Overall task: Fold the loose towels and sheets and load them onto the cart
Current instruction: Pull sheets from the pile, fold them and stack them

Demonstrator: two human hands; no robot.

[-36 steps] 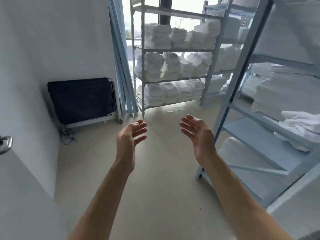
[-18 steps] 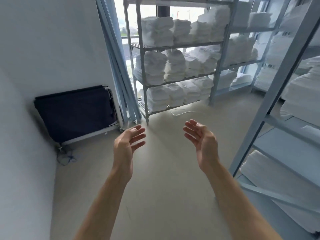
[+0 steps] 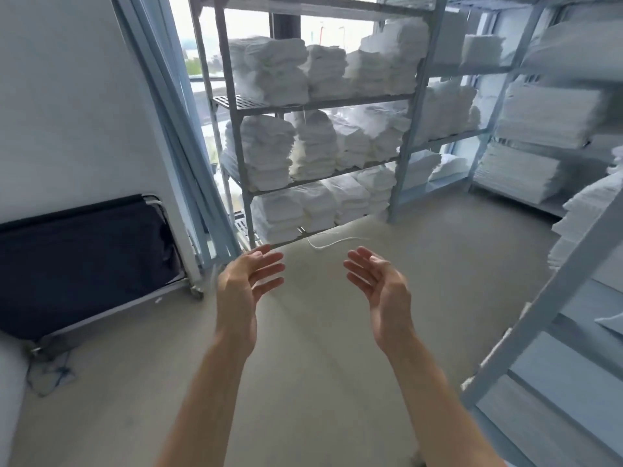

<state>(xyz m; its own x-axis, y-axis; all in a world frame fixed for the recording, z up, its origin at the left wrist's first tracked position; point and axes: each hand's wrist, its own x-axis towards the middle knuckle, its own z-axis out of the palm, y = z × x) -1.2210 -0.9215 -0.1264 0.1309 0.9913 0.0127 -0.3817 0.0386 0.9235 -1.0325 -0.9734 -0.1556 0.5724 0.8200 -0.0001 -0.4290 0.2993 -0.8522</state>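
Both arms are reaching forward over the floor (image 3: 320, 332), bare and empty. The left hand (image 3: 244, 284) is hanging palm inward with its fingers (image 3: 269, 261) spread slightly apart and gently curled, gripping nothing. The right hand (image 3: 381, 281) is facing it, palm turned in and a little up, fingers (image 3: 362, 261) likewise loose and apart, holding nothing. The two hands are sitting well apart from each other, at about the same height in view. Ahead of them a metal rack (image 3: 242, 106) is standing against the window (image 3: 205, 45), and folded white towels (image 3: 269, 69) are filling its shelves in stacks, tier upon tier. A thin white cord (image 3: 333, 242) is lying on the floor just in front of the rack's lowest shelf, beyond the fingertips. To the right, more racks are carrying flat folded sheets (image 3: 546, 116), and a nearer rack post (image 3: 553, 298) is slanting across the right edge. At the left, a folded dark cart (image 3: 84, 257) with a metal frame and small wheels is leaning against the wall (image 3: 67, 96), well apart from the left hand. Long pale rails (image 3: 175, 123) are leaning in the corner between the cart and the rack. A tangle of dark cable (image 3: 50, 372) is lying on the floor below the cart.
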